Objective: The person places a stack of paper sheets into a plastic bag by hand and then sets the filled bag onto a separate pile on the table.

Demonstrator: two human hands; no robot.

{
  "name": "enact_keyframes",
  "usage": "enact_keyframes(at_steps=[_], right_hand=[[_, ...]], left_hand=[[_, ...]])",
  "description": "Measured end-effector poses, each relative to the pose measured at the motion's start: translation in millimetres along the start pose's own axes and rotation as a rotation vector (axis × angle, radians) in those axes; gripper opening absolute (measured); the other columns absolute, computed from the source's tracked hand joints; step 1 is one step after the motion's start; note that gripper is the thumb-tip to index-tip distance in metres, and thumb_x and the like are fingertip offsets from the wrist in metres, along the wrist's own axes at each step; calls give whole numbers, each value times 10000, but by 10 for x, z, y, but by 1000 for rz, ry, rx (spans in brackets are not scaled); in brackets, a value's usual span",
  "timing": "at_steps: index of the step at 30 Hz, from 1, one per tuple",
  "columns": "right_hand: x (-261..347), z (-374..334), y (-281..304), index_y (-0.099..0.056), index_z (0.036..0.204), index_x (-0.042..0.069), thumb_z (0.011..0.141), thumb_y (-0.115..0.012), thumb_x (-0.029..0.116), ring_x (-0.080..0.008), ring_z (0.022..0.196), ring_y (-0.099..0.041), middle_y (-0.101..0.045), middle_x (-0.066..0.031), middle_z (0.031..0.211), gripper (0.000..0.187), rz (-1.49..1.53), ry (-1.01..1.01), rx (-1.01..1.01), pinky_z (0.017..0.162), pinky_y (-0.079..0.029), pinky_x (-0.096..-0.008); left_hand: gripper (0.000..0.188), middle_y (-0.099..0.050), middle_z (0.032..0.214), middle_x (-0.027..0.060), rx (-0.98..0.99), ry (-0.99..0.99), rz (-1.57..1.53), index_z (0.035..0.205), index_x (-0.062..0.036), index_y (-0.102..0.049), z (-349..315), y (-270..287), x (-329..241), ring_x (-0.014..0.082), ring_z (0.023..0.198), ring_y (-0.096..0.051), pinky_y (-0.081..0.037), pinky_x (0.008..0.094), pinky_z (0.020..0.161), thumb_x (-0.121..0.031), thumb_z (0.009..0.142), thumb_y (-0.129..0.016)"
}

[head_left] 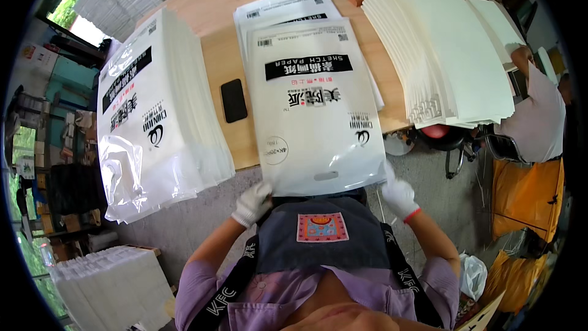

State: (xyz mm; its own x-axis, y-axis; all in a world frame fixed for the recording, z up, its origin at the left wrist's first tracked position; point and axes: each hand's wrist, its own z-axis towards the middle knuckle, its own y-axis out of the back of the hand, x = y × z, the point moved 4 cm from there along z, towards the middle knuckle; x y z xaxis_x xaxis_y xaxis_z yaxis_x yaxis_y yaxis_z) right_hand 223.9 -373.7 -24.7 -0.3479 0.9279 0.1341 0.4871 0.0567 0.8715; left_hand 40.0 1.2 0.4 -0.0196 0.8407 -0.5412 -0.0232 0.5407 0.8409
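1. Left of the left hand (pixel 252 204), a fanned pile of plastic packets (pixel 174 116) overhangs the table (pixel 248 158); a knock could set the slick bags sliding off.
2. The left hand's fingers curl at the near left corner of the printed packet (pixel 318 129); I cannot tell whether they grip. A poor hold could let it slip.
3. The right hand (pixel 400 199) reaches a finger to the near right corner, its grip unclear; uneven pulling could skew the packet over those beneath (pixel 285 3).
4. Edges: the packet lies ahead of and between both hands, overhanging the table.
5. Room: ahead of the left hand, a phone (pixel 234 101) narrows the gap; ahead-right of the right hand, a sheet stack (pixel 447 49) limits sideways swings.
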Motion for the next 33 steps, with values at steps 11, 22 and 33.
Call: enact_keyframes(at_steps=[11,22,33], right_hand=[[-87,1398,-493,-583,1177,-11,949,-533,212,-191,953,-596,-627,-76,1091,322,1616,123,66,842,-486,-305],[2690,1092,561,-505,1306,-14,963,-533,328,-117,1109,-501,-579,-65,1219,485,1354,657,468,946,-402,-260],[4604,658,1227,-576,1011,-44,899,-623,435,-120,545,-549,-547,-43,684,494,1148,833,665,482,-457,-249]], left_hand=[[312,-618,831,10,-303,498,-823,997,-1,-643,558,-92,245,82,778,-525,-452,258,687,-301,962,-567],[228,-615,1084,103,-1195,-231,-255,1106,-29,-602,-518,2699,-874,227,900,-619,-511,319,769,-136,905,-589],[319,-627,1013,106,-1590,790,1,1087,43,-596,-2760,2850,2264,162,873,-560,-456,290,771,-215,900,-589]])
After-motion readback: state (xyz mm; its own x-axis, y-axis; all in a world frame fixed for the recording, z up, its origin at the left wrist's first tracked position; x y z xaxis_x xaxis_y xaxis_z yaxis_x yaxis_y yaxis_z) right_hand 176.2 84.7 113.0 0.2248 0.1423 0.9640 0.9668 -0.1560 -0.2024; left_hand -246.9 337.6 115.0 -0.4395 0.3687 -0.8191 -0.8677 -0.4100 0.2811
